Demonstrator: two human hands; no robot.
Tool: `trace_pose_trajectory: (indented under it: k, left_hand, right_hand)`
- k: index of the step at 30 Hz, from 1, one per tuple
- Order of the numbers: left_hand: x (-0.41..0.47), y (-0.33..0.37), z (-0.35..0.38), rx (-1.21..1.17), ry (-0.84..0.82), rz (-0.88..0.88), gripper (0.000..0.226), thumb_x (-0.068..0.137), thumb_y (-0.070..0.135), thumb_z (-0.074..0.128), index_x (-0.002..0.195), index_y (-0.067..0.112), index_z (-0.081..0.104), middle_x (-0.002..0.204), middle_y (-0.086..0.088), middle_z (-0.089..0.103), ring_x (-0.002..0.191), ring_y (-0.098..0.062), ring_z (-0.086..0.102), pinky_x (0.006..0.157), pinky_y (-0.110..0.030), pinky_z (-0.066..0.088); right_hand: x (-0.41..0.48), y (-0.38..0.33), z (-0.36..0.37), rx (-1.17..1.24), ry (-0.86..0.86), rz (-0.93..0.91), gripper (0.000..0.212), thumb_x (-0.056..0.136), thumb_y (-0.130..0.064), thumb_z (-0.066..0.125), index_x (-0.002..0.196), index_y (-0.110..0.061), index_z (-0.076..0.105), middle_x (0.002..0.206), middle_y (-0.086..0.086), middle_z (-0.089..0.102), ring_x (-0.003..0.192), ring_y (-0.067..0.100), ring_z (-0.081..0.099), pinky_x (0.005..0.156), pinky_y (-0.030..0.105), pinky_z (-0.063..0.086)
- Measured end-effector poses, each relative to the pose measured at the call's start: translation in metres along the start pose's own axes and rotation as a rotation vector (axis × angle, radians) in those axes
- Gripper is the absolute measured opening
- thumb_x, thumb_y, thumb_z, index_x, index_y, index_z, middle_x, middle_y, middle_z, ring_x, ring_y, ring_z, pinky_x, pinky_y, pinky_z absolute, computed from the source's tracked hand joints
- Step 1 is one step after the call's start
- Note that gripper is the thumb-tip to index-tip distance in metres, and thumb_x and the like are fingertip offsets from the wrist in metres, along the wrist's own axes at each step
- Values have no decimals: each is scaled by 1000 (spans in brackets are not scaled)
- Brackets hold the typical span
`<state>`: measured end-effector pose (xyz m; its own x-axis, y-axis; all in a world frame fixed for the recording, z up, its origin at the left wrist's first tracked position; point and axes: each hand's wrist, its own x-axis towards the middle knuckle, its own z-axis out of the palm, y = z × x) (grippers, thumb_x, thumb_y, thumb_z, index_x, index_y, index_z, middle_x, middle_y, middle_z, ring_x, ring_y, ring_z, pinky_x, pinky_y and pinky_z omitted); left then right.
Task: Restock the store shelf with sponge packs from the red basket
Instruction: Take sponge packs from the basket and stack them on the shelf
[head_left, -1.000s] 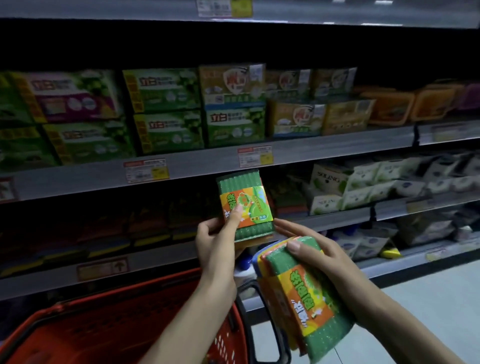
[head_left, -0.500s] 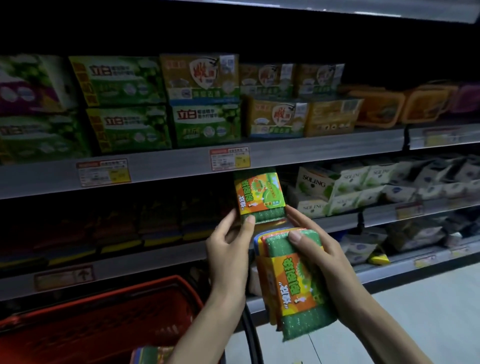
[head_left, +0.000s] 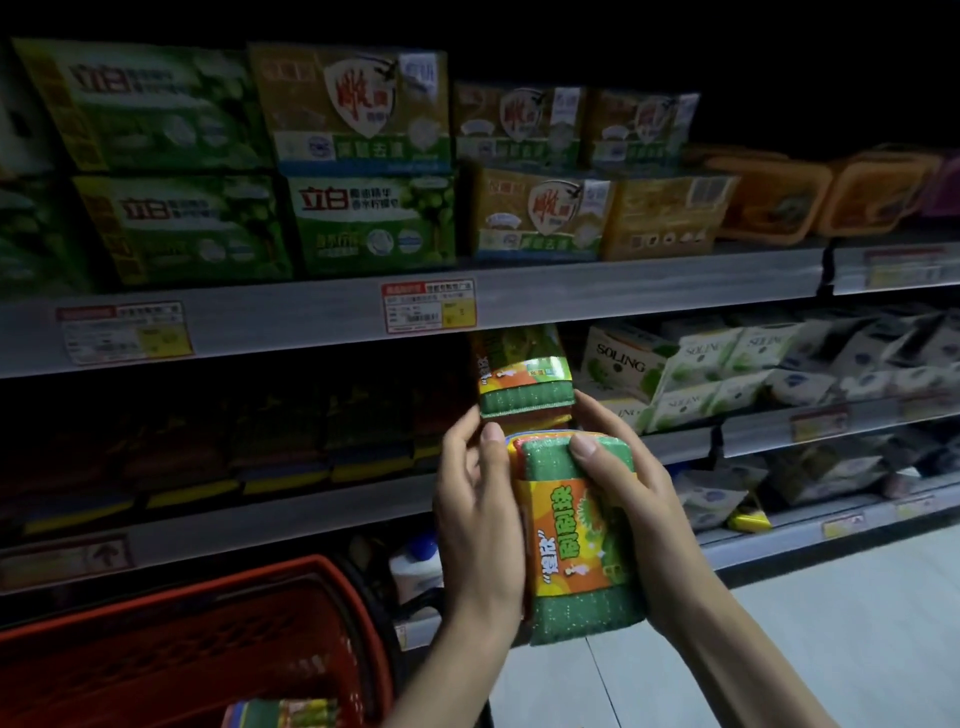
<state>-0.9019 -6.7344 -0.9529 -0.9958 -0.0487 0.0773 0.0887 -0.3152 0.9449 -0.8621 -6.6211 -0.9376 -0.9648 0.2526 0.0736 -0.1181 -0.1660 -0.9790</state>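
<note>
Upper pack pushed onto shelf, left hand relaxed, right hand gripping lower pack, SOLING boxes beside

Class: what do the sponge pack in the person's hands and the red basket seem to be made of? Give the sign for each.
Held sponge pack: coarse green scouring fibre, speckled and matt, banded by a printed sleeve, likely paper or film. Red basket: probably moulded plastic, judging by its smooth, evenly coloured rim.

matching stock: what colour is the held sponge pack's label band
Orange and green band on the sponge pack, head view.
</note>
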Motion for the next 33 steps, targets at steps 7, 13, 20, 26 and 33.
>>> trace_pose_trajectory:
  k: [7,13,20,26,33]
  left_hand:
    - [9,-8,4,52,28,70,31,108,26,49,136,22,63,134,11,57,112,7,62,88,-13,52]
    - [17,-13,10,11,18,-17,32,111,27,45,138,31,61,130,8,68,117,-12,67,97,-35,56]
    - [28,-11,13,-13,-10,-25,33,111,11,38,127,28,61,116,3,74,103,-10,72,80,-21,54]
    - [34,-14,14,-25,-22,-60,33,110,11,39,130,23,62,112,0,73,98,-11,73,76,-22,55]
    - [37,-15,21,-23,-56,-88,35,108,6,40,114,24,69,100,-2,77,89,-15,73,73,-27,53]
  right_hand:
    - [12,2,-3,3,-24,2,59,84,-32,68,142,-33,56,123,1,75,107,27,74,81,34,62]
    - [25,5,-3,37,9,-11,62,83,-31,69,143,-31,55,128,-11,72,111,20,73,81,29,61]
    - [37,11,-10,63,4,25,62,80,-32,69,140,-40,54,128,-24,69,115,14,71,88,31,61]
    - [44,10,-15,53,-22,59,59,77,-32,69,133,-44,55,118,-16,75,106,20,75,79,30,62]
    - [52,10,-16,76,29,96,39,77,-32,71,111,-50,67,107,-2,80,97,23,77,72,29,62]
